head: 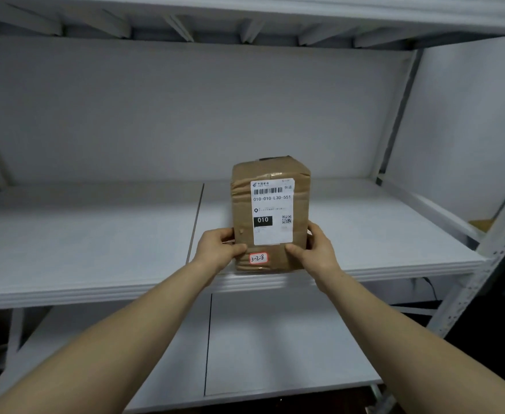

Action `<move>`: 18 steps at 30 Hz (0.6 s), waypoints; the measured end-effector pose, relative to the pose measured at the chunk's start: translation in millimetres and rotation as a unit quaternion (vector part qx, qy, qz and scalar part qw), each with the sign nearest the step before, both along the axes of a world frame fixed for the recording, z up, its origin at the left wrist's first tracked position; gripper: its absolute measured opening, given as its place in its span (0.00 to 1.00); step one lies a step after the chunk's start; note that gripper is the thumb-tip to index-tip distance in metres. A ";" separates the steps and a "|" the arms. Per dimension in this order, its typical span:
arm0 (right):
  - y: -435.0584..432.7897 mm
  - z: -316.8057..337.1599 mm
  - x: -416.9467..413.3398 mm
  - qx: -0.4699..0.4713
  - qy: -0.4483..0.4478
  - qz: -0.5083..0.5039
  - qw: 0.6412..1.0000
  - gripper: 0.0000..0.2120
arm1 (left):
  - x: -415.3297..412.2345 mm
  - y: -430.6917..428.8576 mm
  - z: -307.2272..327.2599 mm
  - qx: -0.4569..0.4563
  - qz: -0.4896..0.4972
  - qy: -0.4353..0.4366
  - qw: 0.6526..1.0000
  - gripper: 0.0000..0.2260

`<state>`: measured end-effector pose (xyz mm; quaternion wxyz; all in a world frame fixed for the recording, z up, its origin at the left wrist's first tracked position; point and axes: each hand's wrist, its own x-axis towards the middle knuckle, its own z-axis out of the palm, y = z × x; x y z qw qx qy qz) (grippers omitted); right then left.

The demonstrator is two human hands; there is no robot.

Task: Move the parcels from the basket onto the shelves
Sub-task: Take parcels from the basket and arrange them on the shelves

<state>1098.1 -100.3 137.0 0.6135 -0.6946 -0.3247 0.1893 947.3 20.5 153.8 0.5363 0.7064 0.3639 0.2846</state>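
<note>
parcel (270,216) between left fingers (226,234) and right fingers (317,233)

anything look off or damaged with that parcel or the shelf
Nothing serious. The parcel stands upright at the front edge of the shelf, held by the left hand and right hand. Its tape wrapping is wrinkled, and the handwritten sticker sits slightly askew.

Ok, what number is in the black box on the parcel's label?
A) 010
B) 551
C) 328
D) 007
A: the black box on the white label of the parcel reads 010 in white digits.
</note>
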 end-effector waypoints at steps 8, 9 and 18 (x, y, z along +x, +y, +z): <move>-1.5 -10.9 27.0 -0.106 -0.071 0.045 0.991 0.26 | 19.4 -13.6 -20.3 0.051 0.037 0.050 0.997 0.19; -1.2 -11.4 29.6 -0.109 -0.081 0.050 0.990 0.25 | 21.4 -14.4 -20.7 0.052 0.041 0.051 0.997 0.18; -1.9 -20.2 43.7 -0.111 -0.132 0.051 0.984 0.24 | 40.7 -18.3 -26.0 0.061 0.070 0.068 0.993 0.16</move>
